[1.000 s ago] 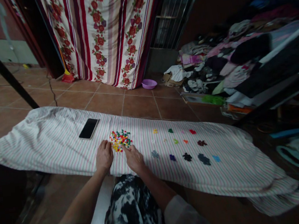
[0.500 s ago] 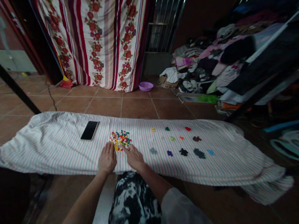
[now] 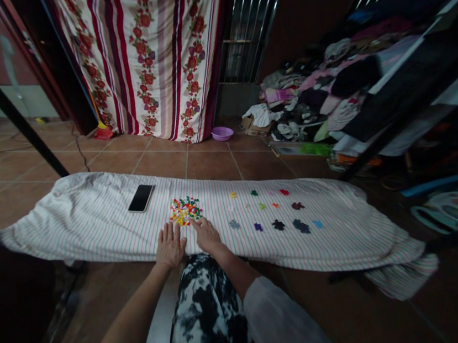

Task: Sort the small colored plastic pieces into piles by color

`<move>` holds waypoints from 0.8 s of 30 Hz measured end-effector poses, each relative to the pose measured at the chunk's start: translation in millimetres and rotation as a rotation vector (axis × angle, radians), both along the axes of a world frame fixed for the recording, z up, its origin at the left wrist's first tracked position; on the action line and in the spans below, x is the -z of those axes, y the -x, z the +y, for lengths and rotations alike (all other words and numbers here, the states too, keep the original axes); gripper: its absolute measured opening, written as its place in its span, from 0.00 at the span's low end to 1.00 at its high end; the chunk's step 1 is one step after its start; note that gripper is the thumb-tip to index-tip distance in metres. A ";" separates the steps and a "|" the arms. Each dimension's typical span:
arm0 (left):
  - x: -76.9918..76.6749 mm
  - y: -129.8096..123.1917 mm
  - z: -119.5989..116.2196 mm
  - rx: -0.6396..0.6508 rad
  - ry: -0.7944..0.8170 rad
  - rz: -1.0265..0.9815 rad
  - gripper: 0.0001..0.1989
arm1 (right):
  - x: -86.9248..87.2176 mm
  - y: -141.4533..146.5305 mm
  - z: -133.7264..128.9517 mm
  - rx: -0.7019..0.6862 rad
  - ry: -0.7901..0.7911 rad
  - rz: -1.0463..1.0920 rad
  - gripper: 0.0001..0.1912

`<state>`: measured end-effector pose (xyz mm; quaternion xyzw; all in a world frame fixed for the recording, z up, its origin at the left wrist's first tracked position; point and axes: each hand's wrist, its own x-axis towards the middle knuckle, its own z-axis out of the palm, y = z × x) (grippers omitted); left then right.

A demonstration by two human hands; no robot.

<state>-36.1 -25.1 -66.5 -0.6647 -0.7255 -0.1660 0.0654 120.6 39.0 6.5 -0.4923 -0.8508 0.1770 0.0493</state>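
A mixed pile of small bright pieces (image 3: 185, 210) lies on the striped cloth (image 3: 106, 231). Flat on the cloth, just below the pile's left part, my left hand (image 3: 171, 245) has its fingers spread and holds nothing. My right hand (image 3: 207, 235) is at the pile's lower right edge, index finger stretched out to the pieces; nothing shows in it. To the right lie small single-colour groups, among them yellow (image 3: 233, 195), dark green (image 3: 254, 193), red (image 3: 284, 192), brown (image 3: 298, 206), purple (image 3: 258, 227), black (image 3: 278, 225), dark grey (image 3: 301, 226) and light blue (image 3: 318, 224).
A black phone (image 3: 141, 198) lies on the cloth left of the pile. Beyond are a floral curtain (image 3: 149, 64), a purple basin (image 3: 222, 133) and a heap of clothes (image 3: 319, 88). Dark metal bars (image 3: 7, 104) rise at the left.
My left hand has drawn back slightly from the pile, and its fingers are more spread. My right hand stays at the pile's edge. The view has shifted a little.
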 end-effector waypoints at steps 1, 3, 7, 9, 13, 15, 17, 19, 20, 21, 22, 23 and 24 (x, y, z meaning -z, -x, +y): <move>-1.4 0.4 -0.4 0.007 0.007 0.007 0.30 | 0.8 -1.0 -1.4 -0.003 -0.007 0.004 0.33; -4.9 0.7 -0.6 0.017 0.031 0.022 0.30 | 1.8 -2.6 -3.9 -0.005 -0.021 0.009 0.34; -13.5 -2.4 0.5 -0.011 0.158 0.057 0.30 | 2.4 -4.1 -6.6 -0.013 -0.025 0.000 0.35; -16.7 -4.6 1.4 -0.037 0.221 0.078 0.31 | 2.0 -4.2 -6.7 -0.023 -0.013 -0.020 0.37; -17.9 -6.4 2.7 -0.053 0.275 0.101 0.31 | 0.0 -3.4 -5.3 -0.044 0.011 -0.063 0.38; -17.0 -5.8 2.8 -0.050 0.274 0.101 0.31 | -1.3 -2.8 -4.4 -0.046 0.022 -0.071 0.37; -16.5 -5.1 2.4 -0.047 0.262 0.097 0.31 | -2.1 -2.4 -3.7 -0.038 0.031 -0.063 0.36; -16.8 -4.5 1.7 -0.040 0.243 0.089 0.31 | -2.2 -2.3 -3.2 -0.024 0.037 -0.043 0.35; -17.2 -4.3 1.2 -0.038 0.235 0.085 0.31 | -2.0 -2.4 -3.0 -0.015 0.040 -0.033 0.34; -17.8 -4.3 0.8 -0.035 0.230 0.080 0.31 | -1.7 -2.5 -2.8 -0.006 0.041 -0.023 0.34; -18.2 -4.3 0.3 -0.034 0.228 0.077 0.31 | -1.4 -2.6 -2.7 0.001 0.041 -0.013 0.34; -18.4 -4.4 -0.1 -0.033 0.227 0.076 0.32 | -1.2 -2.7 -2.5 0.007 0.041 -0.006 0.34; -18.3 -4.6 -0.4 -0.033 0.225 0.076 0.32 | -1.0 -2.8 -2.4 0.012 0.043 -0.002 0.33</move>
